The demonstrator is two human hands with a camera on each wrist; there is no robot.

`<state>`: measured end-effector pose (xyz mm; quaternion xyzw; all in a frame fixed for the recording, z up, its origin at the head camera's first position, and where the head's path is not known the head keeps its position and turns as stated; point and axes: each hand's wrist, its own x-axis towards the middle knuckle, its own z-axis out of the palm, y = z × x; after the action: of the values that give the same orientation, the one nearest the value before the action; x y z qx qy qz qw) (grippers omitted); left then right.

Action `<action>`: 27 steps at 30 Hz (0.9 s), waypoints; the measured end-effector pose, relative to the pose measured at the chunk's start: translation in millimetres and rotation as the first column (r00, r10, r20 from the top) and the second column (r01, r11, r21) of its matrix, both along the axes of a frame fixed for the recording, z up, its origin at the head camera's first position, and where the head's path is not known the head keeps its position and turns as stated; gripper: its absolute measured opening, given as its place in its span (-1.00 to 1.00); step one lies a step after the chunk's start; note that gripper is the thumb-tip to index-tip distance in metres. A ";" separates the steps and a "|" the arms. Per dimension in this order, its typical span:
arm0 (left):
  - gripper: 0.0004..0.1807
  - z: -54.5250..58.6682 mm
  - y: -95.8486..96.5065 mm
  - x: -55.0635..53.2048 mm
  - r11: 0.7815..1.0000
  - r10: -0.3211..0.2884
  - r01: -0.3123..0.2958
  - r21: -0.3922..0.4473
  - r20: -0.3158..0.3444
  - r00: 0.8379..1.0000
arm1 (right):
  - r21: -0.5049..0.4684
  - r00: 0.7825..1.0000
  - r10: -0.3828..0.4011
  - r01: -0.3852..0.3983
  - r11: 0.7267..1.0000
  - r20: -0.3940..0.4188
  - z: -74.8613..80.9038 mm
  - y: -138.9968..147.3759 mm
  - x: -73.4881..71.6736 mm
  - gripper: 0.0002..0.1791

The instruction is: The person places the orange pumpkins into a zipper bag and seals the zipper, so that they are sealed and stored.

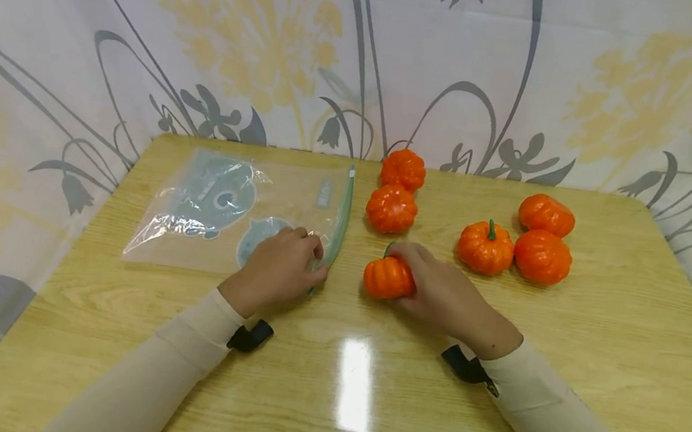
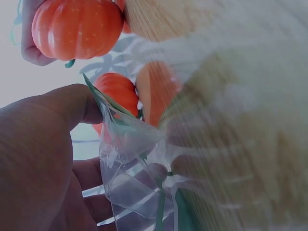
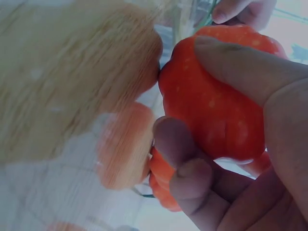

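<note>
A clear zip bag (image 1: pixel 285 195) with blue-grey animal prints and a green zip edge lies flat on the left of the table. My left hand (image 1: pixel 282 266) pinches its near right corner by the zip; in the left wrist view the thumb (image 2: pixel 72 103) presses on the clear plastic (image 2: pixel 130 144). In my right hand (image 1: pixel 442 293) is a small orange pumpkin (image 1: pixel 389 277) with a green stem, held just right of the bag. The right wrist view shows the thumb and curled fingers around this pumpkin (image 3: pixel 216 96).
Two orange pumpkins (image 1: pixel 392 208) sit touching at the back middle of the wooden table (image 1: pixel 427 407). Three more stand at the right, among them a pumpkin (image 1: pixel 485 247) with its green stem up. A flower-patterned cloth (image 1: pixel 400 60) hangs behind the table.
</note>
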<state>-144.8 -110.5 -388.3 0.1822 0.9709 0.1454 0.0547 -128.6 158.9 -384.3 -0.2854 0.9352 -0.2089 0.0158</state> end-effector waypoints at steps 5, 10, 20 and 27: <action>-0.72 -0.9 1.0 0.6 1.000 -0.010 0.010 -0.003 -0.003 1.000 | -0.011 0.999 0.030 -0.030 0.999 0.019 -0.7 1.5 0.3 -0.27; -0.72 -1.6 0.6 1.8 1.000 -0.011 0.011 -0.006 -0.023 1.000 | -0.033 0.997 0.046 -0.044 0.998 0.054 -2.7 1.1 -0.2 -0.26; -0.70 -2.1 1.0 4.3 0.996 -0.010 0.002 -0.090 -0.081 0.997 | 0.008 0.999 0.046 -0.046 0.999 0.009 -0.1 -1.0 0.6 -0.28; -0.72 3.4 3.1 1.8 0.998 -0.001 0.000 -0.056 -0.027 1.000 | 0.063 0.997 -0.007 0.012 0.998 -0.080 0.4 -2.4 -0.6 -0.29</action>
<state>-143.0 -107.4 -384.9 0.1829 0.9752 0.1159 0.0467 -129.3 156.5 -383.9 -0.2885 0.9426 -0.1677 -0.0136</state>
